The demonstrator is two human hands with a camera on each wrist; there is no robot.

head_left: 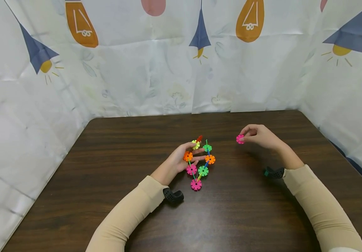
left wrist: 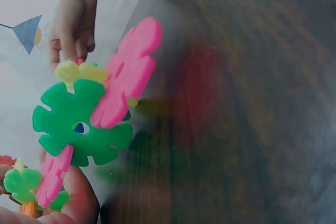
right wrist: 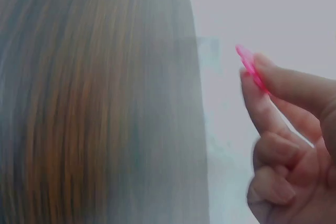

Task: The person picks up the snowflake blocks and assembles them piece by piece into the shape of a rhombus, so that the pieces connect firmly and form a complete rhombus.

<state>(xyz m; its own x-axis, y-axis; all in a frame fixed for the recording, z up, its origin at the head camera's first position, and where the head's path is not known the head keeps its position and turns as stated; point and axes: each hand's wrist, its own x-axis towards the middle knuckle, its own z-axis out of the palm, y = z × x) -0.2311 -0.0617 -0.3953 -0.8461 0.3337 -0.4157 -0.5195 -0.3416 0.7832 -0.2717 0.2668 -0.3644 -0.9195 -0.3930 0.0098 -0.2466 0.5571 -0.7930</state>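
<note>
A chain of interlocking flower-shaped plastic discs [head_left: 191, 170], in pink, green, orange and yellow, hangs bent in a V in the head view. My left hand [head_left: 178, 158] holds it near its upper left part, with some fingers stretched behind the discs. In the left wrist view, a green disc [left wrist: 79, 121] and a tilted pink disc [left wrist: 128, 74] fill the near part. Off to the right, apart from the chain, my right hand [head_left: 260, 135] pinches a single pink disc [head_left: 240, 139] between thumb and finger; the right wrist view shows this loose disc [right wrist: 251, 68] edge-on.
Beneath both hands spreads a dark wood-grain table [head_left: 130, 147] with rounded far corners. White patterned cloth [head_left: 155, 80] hangs behind it and along the sides. A dark strap piece [head_left: 172, 195] sits at the left wrist, another [head_left: 274, 172] at the right.
</note>
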